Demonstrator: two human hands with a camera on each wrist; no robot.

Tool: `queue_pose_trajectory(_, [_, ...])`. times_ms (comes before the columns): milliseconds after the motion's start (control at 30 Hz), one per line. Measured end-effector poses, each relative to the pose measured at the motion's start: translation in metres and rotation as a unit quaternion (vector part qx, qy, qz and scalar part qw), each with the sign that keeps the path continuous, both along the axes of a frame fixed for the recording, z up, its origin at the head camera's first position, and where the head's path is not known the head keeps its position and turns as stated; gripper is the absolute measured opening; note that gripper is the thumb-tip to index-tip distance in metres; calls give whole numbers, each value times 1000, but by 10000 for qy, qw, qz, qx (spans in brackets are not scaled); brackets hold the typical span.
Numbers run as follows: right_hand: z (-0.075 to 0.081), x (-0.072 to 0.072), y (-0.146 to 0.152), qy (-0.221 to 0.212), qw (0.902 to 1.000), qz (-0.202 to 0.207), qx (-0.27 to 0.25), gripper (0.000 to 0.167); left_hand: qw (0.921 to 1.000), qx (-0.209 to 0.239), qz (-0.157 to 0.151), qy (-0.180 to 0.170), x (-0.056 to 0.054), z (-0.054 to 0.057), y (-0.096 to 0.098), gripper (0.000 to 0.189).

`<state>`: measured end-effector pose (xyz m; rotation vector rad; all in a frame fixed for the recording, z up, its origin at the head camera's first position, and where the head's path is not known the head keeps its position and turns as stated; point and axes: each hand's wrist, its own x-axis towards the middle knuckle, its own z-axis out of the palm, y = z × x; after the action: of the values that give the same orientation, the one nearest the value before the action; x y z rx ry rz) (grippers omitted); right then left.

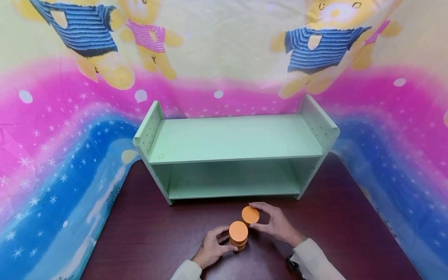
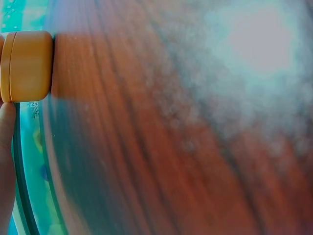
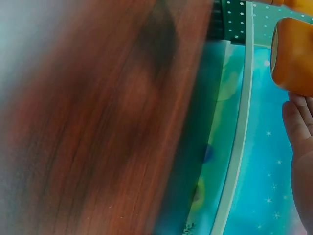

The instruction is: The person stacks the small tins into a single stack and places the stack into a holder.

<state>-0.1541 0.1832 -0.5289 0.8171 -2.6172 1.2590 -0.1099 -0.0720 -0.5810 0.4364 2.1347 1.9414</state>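
In the head view, a short stack of orange round containers (image 1: 238,231) stands on the table near its front. My left hand (image 1: 211,245) grips the stack from the left, its thumb at the near side and fingers behind. A single orange round container (image 1: 250,215) is just behind and right of the stack, pinched between the thumb and fingers of my right hand (image 1: 276,222). The left wrist view shows a smooth orange container (image 2: 32,66) with a seam near one end. In the right wrist view, the held container (image 3: 296,56) sits above my fingers.
A pale green two-tier shelf (image 1: 231,138) with raised side panels stands at the back of the dark red table (image 1: 140,241). A backdrop cloth (image 1: 217,58) printed with teddy bears hangs behind and along both sides.
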Motion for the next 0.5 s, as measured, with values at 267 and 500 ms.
queue_pose_trajectory(267, [5, 2, 1, 26, 10000, -23, 43, 61, 10000, 19, -34, -5, 0, 1, 0, 54])
queue_pose_trajectory(500, [11, 2, 1, 82, 10000, -13, 22, 60, 10000, -10, -36, -54, -1, -1, 0, 55])
